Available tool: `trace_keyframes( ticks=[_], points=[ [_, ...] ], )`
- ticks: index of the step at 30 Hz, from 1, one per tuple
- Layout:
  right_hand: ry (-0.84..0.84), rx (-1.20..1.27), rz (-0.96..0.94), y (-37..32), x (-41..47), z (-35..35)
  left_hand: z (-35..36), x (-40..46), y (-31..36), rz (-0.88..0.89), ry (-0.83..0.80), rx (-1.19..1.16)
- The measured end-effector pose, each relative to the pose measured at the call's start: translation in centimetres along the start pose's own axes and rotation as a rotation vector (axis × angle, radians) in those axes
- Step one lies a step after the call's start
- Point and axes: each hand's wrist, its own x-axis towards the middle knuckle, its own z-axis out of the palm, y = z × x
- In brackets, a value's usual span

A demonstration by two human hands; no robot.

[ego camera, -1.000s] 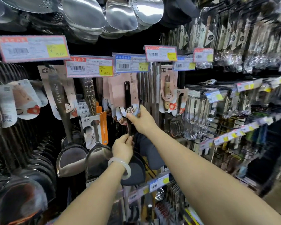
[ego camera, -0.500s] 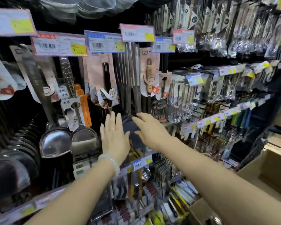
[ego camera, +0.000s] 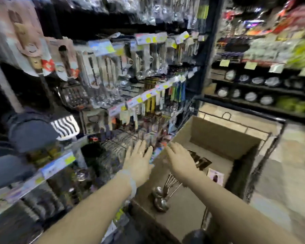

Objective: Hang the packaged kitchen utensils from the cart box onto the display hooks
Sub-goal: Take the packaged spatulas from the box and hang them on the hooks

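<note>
Left hand and right hand (both empty-palmed) above box.

My hands are hovering over the open-topped cardboard box; its cavity is lying open, with only ladles and packets low inside. To my left, crowded display hooks are blocking passage.

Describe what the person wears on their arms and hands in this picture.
Both forearms are bare, with no sleeves in view. The left wrist carries a pale, translucent white bangle. The left hand seems to have a thin ring, though blur makes it uncertain. The right hand wears nothing visible.
</note>
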Motion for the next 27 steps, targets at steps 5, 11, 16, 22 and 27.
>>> trace_keyframes(
  ticks=[5,11,16,22,27],
  points=[
    [-0.142,0.077,0.303,6.7,-4.5,3.9,6.0,2.9,7.3,0.213,-0.087,-0.011],
    [-0.273,0.268,0.710,12.2,-6.7,8.8,12.7,5.8,12.0,0.426,-0.280,0.067],
    [-0.351,0.417,0.957,14.8,-6.1,13.4,17.3,9.8,13.4,0.519,-0.391,0.112],
    [-0.423,0.534,1.143,15.8,-4.2,17.9,21.5,14.6,13.9,0.571,-0.482,0.089],
    [-0.419,0.663,1.327,16.5,-3.8,21.0,23.9,16.4,14.1,0.582,-0.504,0.053]
  ],
)
